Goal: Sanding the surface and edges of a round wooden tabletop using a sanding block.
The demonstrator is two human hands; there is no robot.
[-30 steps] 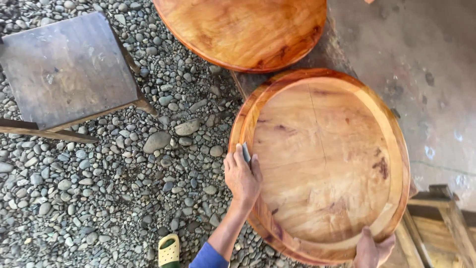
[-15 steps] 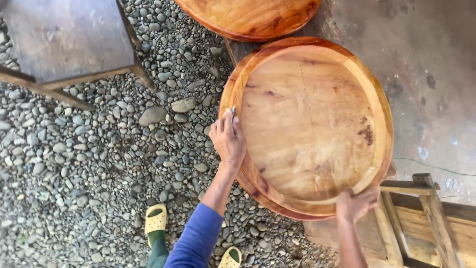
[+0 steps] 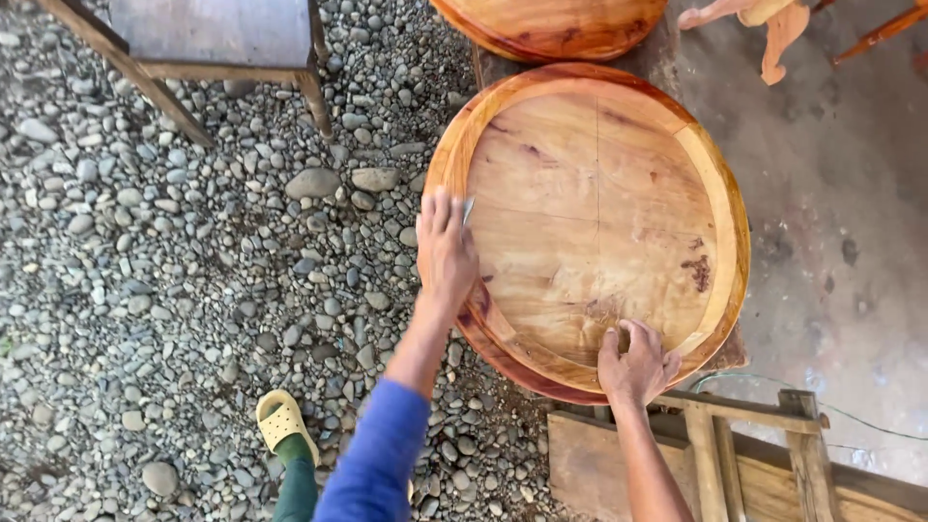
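The round wooden tray [image 3: 599, 213] is honey-orange with a pale tan floor, streaked by dark brown grain marks and one dark knot near its right rim — its outer wall runs redder. A second tray [image 3: 551, 24] above glows the same orange. The gravel [image 3: 174, 290] is mottled grey and white. The sleeve [image 3: 377, 459] is blue, the sandal [image 3: 280, 418] pale yellow — the concrete [image 3: 851, 222] blotchy grey-brown.

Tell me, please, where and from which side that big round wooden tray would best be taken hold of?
Probably by the raised rim of the round wooden tray, at two opposite points, coming from the near edge. The rim is thick and stands proud, so fingers can hook over it. The left hand already lies on the left rim; the right hand presses the near rim.
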